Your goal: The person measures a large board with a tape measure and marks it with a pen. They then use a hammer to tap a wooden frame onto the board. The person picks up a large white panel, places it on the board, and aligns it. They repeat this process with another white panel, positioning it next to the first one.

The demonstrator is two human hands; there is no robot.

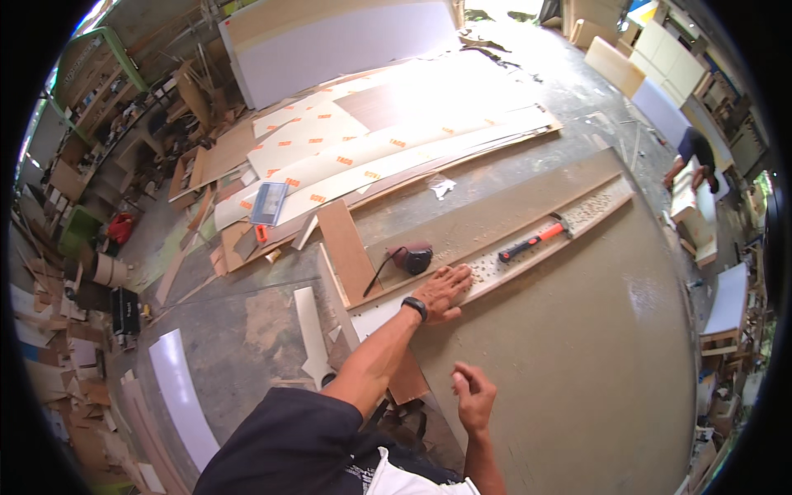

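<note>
L hand [444,290] flat on strip [528,252] nr hammer [532,241]; R hand [473,398] curled

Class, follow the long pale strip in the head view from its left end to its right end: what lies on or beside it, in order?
Dark power tool → left hand pressing on the strip → orange-handled hammer.

Bare brown board [577,355] right of right hand [473,398]: free passage. Far side blocked by hammer [532,241], tape measure [412,257].
</note>
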